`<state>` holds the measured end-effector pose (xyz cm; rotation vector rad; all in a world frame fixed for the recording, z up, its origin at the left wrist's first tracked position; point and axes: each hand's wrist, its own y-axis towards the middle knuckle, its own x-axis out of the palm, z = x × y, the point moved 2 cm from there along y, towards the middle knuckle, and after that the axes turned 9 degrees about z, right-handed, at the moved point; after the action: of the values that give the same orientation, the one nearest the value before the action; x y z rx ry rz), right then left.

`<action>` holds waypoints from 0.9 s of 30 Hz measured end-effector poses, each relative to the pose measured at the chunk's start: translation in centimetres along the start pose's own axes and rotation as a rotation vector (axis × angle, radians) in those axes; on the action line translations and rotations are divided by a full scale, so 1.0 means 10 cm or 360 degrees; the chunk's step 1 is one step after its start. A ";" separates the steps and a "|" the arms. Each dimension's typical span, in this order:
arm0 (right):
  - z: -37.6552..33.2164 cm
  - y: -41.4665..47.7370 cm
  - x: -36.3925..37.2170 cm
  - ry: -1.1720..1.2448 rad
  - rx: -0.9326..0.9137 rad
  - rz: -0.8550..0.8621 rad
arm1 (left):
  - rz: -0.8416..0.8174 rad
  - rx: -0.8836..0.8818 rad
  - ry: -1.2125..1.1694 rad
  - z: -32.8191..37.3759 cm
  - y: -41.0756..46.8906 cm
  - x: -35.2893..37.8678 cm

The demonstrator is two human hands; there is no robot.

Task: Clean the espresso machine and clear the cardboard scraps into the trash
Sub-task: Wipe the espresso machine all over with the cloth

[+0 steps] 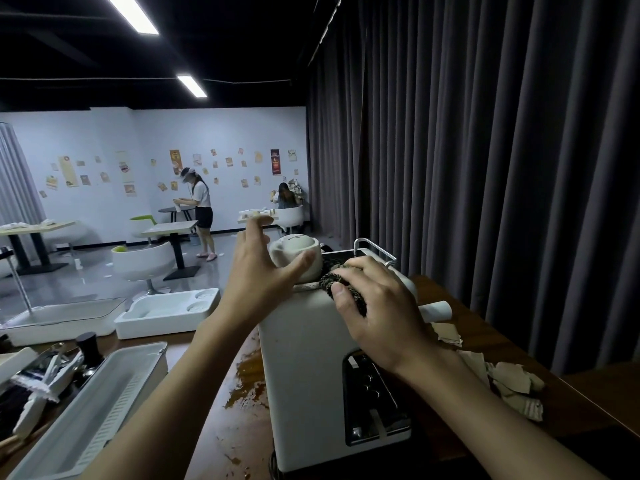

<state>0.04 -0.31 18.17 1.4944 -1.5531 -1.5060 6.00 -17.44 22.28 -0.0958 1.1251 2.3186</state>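
A white espresso machine (304,368) stands on the brown counter in front of me. A white cup (298,252) lies tilted on the machine's top. My left hand (258,268) is beside the cup, fingers spread, thumb touching its side. My right hand (377,306) presses a dark speckled cloth (332,280) against the machine's top front edge. Torn cardboard scraps (512,386) lie on the counter to the right of the machine.
Brown liquid (247,375) is spilled on the counter left of the machine. A long white tray (93,414) and a foam insert (166,313) sit to the left. A dark curtain (485,150) hangs close behind. Two people work at tables far across the room.
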 end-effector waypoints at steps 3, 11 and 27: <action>0.00 0.00 0.00 0.0017 0.0007 0.0004 | 0.0014 -0.0066 0.0010 -0.02 0.01 0.01; -0.01 0.00 -0.01 0.0004 0.0007 0.0003 | -0.0041 -0.0062 -0.0044 -0.01 -0.01 0.01; -0.02 0.00 -0.01 0.0001 0.0010 -0.0032 | -0.0220 -0.0125 -0.0133 -0.04 0.06 -0.05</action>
<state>0.22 -0.27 18.23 1.5182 -1.5484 -1.5134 6.07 -18.30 22.62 -0.1017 0.9562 2.2227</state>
